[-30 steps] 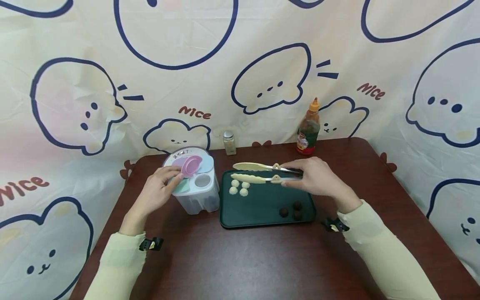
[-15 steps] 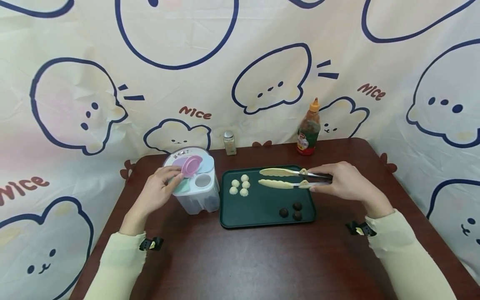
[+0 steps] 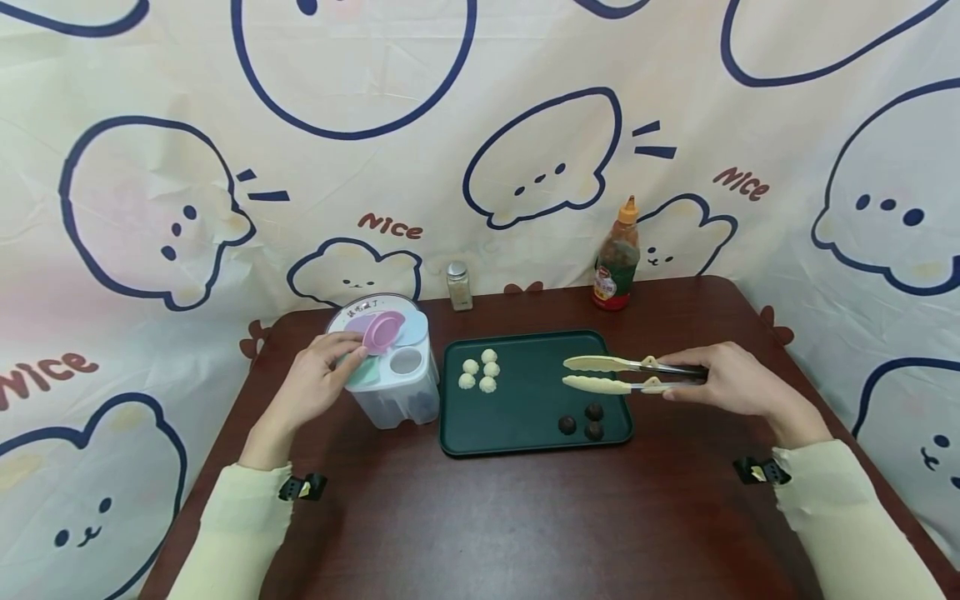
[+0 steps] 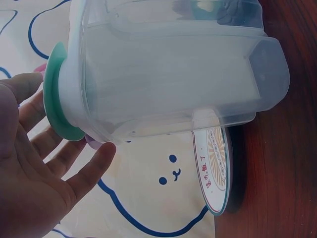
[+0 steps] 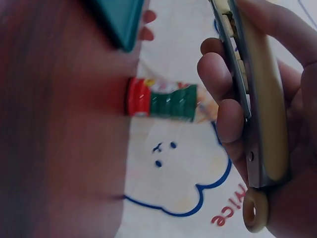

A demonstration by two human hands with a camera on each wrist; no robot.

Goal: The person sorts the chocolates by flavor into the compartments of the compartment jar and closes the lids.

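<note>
In the head view my left hand (image 3: 318,375) pinches a small pink lid (image 3: 384,331), raised on top of a clear storage container (image 3: 401,408). Seen from the left wrist, its fingers spread around a green lid (image 4: 55,94) on the container's end. My right hand (image 3: 742,382) grips tongs (image 3: 600,364) with cream tips and metal arms, over the right side of a dark green tray (image 3: 517,417). The tong tips stand apart, with nothing between them. Several white balls (image 3: 487,368) lie at the tray's left; three dark balls (image 3: 567,426) lie at its front right.
A sauce bottle (image 3: 617,267) with an orange cap stands at the table's back edge, near a small glass shaker (image 3: 459,286). Behind the container leans a round patterned plate (image 4: 215,168). Printed cloth (image 3: 525,50) hangs behind the brown table (image 3: 487,525).
My right hand has drawn the tongs rightward and slightly toward me, away from the white balls, uncovering one at the back. The left hand and pink lid have stayed in place.
</note>
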